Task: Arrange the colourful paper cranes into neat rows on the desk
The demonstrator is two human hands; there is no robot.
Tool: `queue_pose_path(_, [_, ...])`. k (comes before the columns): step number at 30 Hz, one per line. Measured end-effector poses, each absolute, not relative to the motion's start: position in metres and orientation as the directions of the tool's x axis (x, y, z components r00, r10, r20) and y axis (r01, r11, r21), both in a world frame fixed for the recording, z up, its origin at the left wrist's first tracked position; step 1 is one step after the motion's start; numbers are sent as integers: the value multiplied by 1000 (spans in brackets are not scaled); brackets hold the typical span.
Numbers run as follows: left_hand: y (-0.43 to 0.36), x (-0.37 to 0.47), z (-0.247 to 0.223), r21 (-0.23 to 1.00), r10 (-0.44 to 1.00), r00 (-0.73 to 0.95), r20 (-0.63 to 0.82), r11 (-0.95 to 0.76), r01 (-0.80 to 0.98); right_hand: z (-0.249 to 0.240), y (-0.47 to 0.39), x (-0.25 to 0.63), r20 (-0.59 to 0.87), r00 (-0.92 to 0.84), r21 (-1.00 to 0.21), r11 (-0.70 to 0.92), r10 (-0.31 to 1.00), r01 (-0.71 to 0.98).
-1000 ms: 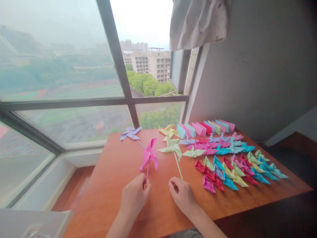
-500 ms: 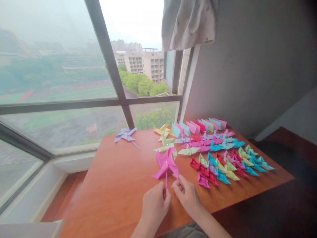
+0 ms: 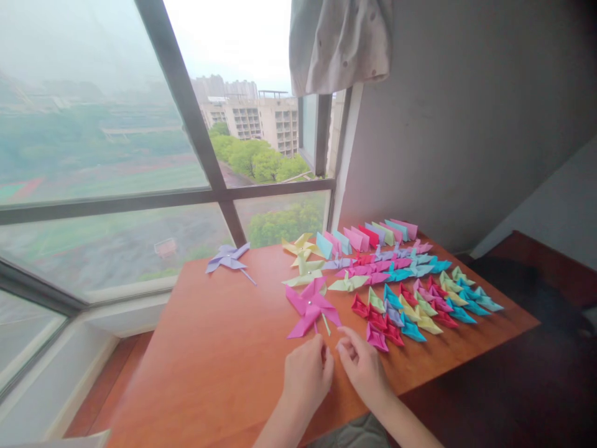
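Note:
A magenta paper pinwheel lies low over the table, its stick running down into my left hand, whose fingers are closed round the stick's lower end. My right hand is just to the right, fingers curled together near the pinwheel's right blade; whether anything is between them is too small to tell. Behind the magenta one are a pale green pinwheel, its stick tip showing under the magenta blades, and a yellow pinwheel. A lavender pinwheel with its stick rests at the table's back left.
Folded paper boats in several colours stand in rows on the right of the wooden table. Behind them are paper cranes and a row of folded cards. A window and a curtain border the far side.
The view has shifted slightly. The magenta pinwheel has turned, and its stick now slants down to the right. My left hand has moved right, closer to my right hand. The green pinwheel's stick has come into view.

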State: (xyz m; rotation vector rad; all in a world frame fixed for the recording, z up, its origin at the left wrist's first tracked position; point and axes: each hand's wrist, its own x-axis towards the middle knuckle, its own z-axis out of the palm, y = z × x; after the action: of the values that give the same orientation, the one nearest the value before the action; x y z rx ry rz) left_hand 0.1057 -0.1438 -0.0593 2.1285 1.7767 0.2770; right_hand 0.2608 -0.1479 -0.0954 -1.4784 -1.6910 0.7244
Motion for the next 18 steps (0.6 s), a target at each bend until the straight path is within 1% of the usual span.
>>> queue_pose_path(2, [-145, 102, -59, 385, 973, 220, -73, -176, 906, -94, -153, 261, 176, -71, -740, 179, 982, 648])
queue_pose_path(5, [-146, 88, -58, 347, 974, 213, -75, -174, 921, -84, -162, 254, 113, -163, -573, 198, 980, 795])
queue_pose_path(7, [-145, 75, -58, 328, 976, 210, -60, -180, 927, -75, -167, 245, 72, -193, -477, 204, 979, 855])
queue_pose_path(9, [-145, 63, -60, 327, 977, 210, -24, -191, 925, -67, -170, 233, 40, -206, -407, 204, 978, 890])
queue_pose_path(13, [-148, 45, -66, 371, 972, 231, 42, -230, 900, -61, -165, 214, -49, -219, -296, 196, 974, 935])
queue_pose_path(18, [-154, 39, -70, 396, 957, 271, 106, -291, 871, -61, -156, 213, -99, -183, -252, 153, 978, 955])
